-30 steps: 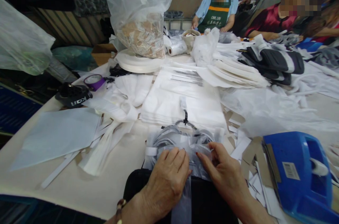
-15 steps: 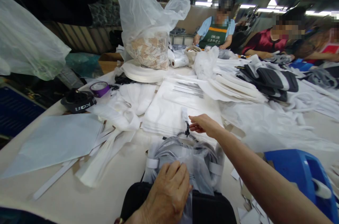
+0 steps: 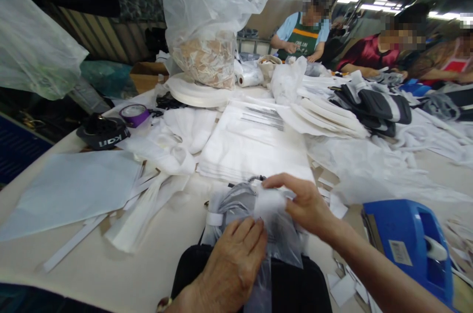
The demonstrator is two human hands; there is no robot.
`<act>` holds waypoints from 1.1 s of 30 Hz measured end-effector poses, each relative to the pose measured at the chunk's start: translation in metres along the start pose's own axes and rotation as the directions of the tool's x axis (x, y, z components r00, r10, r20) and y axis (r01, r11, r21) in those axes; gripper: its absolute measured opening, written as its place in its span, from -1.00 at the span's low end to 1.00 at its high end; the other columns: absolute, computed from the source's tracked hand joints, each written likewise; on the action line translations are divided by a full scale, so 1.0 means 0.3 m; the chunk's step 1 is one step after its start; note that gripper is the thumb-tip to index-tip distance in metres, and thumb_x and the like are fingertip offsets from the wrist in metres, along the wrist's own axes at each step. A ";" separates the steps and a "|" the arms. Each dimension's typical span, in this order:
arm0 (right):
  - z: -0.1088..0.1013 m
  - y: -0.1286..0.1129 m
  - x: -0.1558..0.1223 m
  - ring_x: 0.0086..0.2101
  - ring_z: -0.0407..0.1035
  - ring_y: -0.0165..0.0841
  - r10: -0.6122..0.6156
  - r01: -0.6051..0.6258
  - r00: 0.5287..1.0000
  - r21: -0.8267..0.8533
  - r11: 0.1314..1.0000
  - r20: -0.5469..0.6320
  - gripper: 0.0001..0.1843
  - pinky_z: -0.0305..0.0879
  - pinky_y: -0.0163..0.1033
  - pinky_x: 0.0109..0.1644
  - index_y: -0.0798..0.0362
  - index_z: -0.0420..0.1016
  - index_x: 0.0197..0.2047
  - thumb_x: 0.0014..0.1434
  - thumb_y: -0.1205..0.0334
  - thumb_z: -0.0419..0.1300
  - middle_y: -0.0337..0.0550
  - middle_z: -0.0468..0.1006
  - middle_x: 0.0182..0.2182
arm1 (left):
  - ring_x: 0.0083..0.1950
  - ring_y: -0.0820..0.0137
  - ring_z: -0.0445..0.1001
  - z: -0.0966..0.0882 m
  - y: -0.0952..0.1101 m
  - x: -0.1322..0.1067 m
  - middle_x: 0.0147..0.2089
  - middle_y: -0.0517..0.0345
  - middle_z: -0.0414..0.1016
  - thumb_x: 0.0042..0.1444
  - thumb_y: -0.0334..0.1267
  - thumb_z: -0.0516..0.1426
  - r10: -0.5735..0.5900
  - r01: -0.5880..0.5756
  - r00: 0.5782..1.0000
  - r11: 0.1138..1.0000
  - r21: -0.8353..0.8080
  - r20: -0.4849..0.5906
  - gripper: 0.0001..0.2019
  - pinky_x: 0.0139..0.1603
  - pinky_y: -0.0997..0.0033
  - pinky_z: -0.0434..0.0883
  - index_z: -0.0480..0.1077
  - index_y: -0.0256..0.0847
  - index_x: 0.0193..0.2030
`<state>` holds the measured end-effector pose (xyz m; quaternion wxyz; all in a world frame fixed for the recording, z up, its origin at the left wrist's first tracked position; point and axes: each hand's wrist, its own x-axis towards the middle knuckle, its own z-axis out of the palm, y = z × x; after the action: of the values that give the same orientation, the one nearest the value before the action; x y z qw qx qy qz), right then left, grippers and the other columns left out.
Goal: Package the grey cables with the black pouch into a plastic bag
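Note:
Low in the middle lies a black bag [image 3: 299, 286] with clear plastic wrap [image 3: 286, 249] over its upper part. Grey webbing straps [image 3: 236, 195] with a white band round them show through the plastic. My left hand [image 3: 236, 259] rests on the plastic, fingers bent together and gripping it; what lies under the palm is hidden. Just to the right, my right hand [image 3: 308, 204] holds a white tag [image 3: 270, 203] between thumb and fingers, above the straps. The tag is slightly blurred.
A stack of white sheets [image 3: 254, 150] lies beyond the bag. At right stands a blue tape dispenser [image 3: 410, 249] amid paper scraps. Purple tape [image 3: 135, 116] and a black strap roll [image 3: 102, 131] sit at left. A large plastic bag [image 3: 207, 52] stands behind. Co-workers [image 3: 306, 39] work across the table.
My right hand has come back toward the bag and turned; the white tag, which hung by the black loop, is now between its fingers. My left hand stays on the plastic.

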<state>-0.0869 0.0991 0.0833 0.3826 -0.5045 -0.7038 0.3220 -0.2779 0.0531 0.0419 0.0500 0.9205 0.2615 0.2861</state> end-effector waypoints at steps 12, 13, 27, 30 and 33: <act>0.036 0.024 -0.142 -0.15 0.34 -0.29 -0.274 0.482 0.847 -0.444 0.755 0.455 -0.82 0.27 -0.13 -0.02 0.10 0.42 -0.24 0.17 0.44 0.02 -0.05 0.50 -0.21 | 0.05 0.38 0.38 -0.118 -0.059 -0.020 -0.11 0.03 0.49 0.13 -0.54 -0.05 -0.105 0.090 0.991 0.981 -0.174 -0.080 -0.74 0.07 0.39 0.39 0.39 -0.27 -0.14; 0.035 0.018 -0.147 -0.14 0.34 -0.29 -0.254 0.474 0.847 -0.446 0.759 0.467 -0.83 0.24 -0.10 0.03 0.10 0.41 -0.24 0.13 0.44 0.04 -0.05 0.50 -0.21 | 0.02 0.38 0.40 -0.130 -0.073 -0.010 -0.11 0.04 0.48 0.14 -0.52 -0.02 -0.158 0.141 0.981 0.980 -0.142 -0.117 -0.76 0.06 0.38 0.38 0.39 -0.26 -0.14; -0.006 0.024 -0.357 -0.04 0.33 -0.27 -0.305 0.090 0.886 -0.513 0.853 -0.350 -0.76 0.30 -0.11 0.05 0.02 0.41 -0.07 0.20 0.37 0.06 -0.04 0.43 -0.07 | -0.19 0.19 0.48 -0.115 -0.252 -0.002 -0.25 -0.02 0.51 0.01 0.07 -0.04 -0.857 0.852 0.478 0.397 -0.341 0.196 -0.55 -0.27 0.28 0.40 0.41 -0.30 -0.26; 0.019 0.053 -0.414 -0.08 0.38 -0.25 -0.174 -0.075 0.858 -0.452 0.889 -0.484 -0.79 0.39 -0.10 -0.04 -0.01 0.42 -0.09 0.22 0.27 0.06 -0.04 0.43 -0.08 | -0.21 0.22 0.47 -0.107 -0.236 0.019 -0.28 0.00 0.50 0.00 0.08 -0.05 -0.846 0.862 0.472 0.384 -0.330 0.248 -0.54 -0.28 0.31 0.38 0.40 -0.30 -0.27; 0.062 0.068 -0.453 -0.08 0.38 -0.21 0.015 -0.237 0.828 -0.325 0.916 -0.561 -0.74 0.44 -0.08 -0.12 0.00 0.40 -0.05 0.23 0.15 0.03 -0.01 0.42 -0.06 | -0.25 0.23 0.44 -0.090 -0.230 0.031 -0.33 0.02 0.47 -0.05 0.10 -0.02 -0.832 0.868 0.480 0.403 -0.290 0.280 -0.55 -0.25 0.30 0.34 0.37 -0.28 -0.32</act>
<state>-0.0664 -0.0264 0.0278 0.4398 -0.6858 -0.5780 0.0465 -0.3176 0.1156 0.0523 0.3840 0.6398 0.6265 0.2249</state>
